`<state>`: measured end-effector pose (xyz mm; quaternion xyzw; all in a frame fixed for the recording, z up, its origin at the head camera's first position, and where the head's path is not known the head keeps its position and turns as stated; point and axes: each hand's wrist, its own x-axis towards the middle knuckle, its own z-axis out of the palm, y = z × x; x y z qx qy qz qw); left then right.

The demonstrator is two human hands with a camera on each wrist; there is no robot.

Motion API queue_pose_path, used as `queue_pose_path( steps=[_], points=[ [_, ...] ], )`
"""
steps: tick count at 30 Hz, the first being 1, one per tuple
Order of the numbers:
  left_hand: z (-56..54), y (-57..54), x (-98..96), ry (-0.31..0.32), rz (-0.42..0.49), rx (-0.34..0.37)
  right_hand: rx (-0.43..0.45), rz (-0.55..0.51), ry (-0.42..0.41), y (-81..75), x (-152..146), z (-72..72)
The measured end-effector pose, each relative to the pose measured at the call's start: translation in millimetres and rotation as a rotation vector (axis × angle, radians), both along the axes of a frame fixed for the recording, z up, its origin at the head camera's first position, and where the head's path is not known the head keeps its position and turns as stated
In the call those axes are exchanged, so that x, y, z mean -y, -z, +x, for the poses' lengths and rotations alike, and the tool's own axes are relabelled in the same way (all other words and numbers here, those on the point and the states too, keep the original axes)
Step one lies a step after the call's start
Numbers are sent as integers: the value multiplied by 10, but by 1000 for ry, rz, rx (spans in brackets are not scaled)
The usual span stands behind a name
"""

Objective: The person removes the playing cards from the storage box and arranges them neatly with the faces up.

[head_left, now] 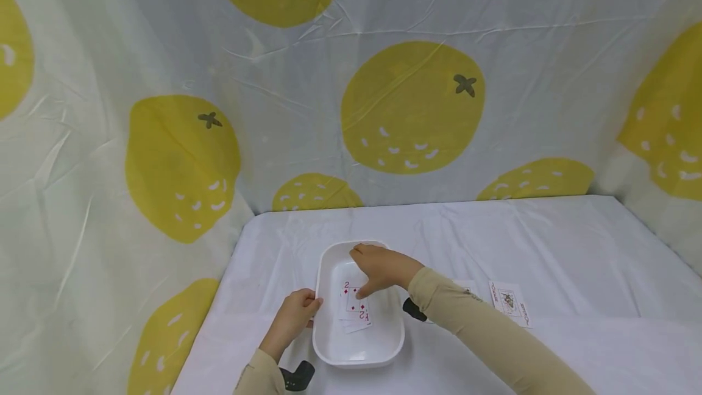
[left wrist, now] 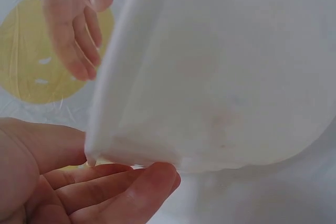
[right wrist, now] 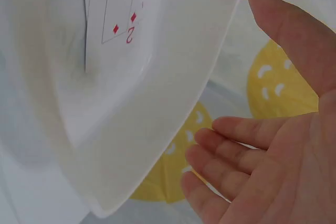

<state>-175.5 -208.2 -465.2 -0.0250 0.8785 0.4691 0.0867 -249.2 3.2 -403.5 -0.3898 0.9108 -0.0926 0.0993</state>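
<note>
A white plastic basin [head_left: 359, 355] stands on the white cloth in the head view. My left hand [head_left: 294, 317] grips its left rim; in the left wrist view the thumb is at the rim and the fingers [left wrist: 118, 195] curl beneath. Inside the basin a two of diamonds card [head_left: 353, 306] lies face up, over other cards mostly hidden beneath it. Over the far right part of the basin is my right hand [head_left: 381, 268], holding nothing. The right wrist view shows its fingers [right wrist: 226, 161] spread loosely beside the basin wall [right wrist: 184, 51].
To the right of the basin a face card [head_left: 509, 301] lies on the cloth [head_left: 581, 273]. Another card [head_left: 466, 285] beside it is partly covered by my right sleeve. A hanging sheet [head_left: 307, 114] printed with yellow fruit closes off the back and sides.
</note>
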Motion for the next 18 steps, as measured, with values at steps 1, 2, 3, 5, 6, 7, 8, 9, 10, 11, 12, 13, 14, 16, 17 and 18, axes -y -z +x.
queue_pose_path(
  steps=[1,2,3,5,6,7,8,9,10,11,12,13,14,16,17,18],
  points=[
    [1,-1,0,2,4,-1,-2,14,0,16,53,4],
    [0,2,0,5,3,-4,-2,24,-2,34,102,9],
    [2,2,-1,7,2,-5,-2,37,0,62,147,12],
    [2,3,0,16,6,-12,-1,61,6,115,225,21],
    [2,6,2,19,7,-15,-6,79,8,147,259,25],
    [4,6,4,22,7,-18,-11,95,11,177,288,30],
    [4,8,7,24,4,-20,-14,110,14,207,317,33],
    [4,8,10,25,5,-21,-16,120,20,232,344,37],
    [2,13,14,27,4,-23,-17,133,25,253,368,43],
    [0,16,17,27,3,-23,-21,145,32,276,389,45],
    [-1,17,20,26,2,-23,-16,148,43,300,409,47],
    [-2,18,22,24,2,-24,-9,148,57,321,426,48],
    [-6,21,23,23,4,-25,3,147,75,346,443,46],
    [-10,23,23,21,9,-29,22,152,114,416,468,35],
    [-11,21,23,22,10,-33,31,154,134,455,476,29],
    [-12,23,22,20,12,-33,43,155,156,490,483,26]
  ],
)
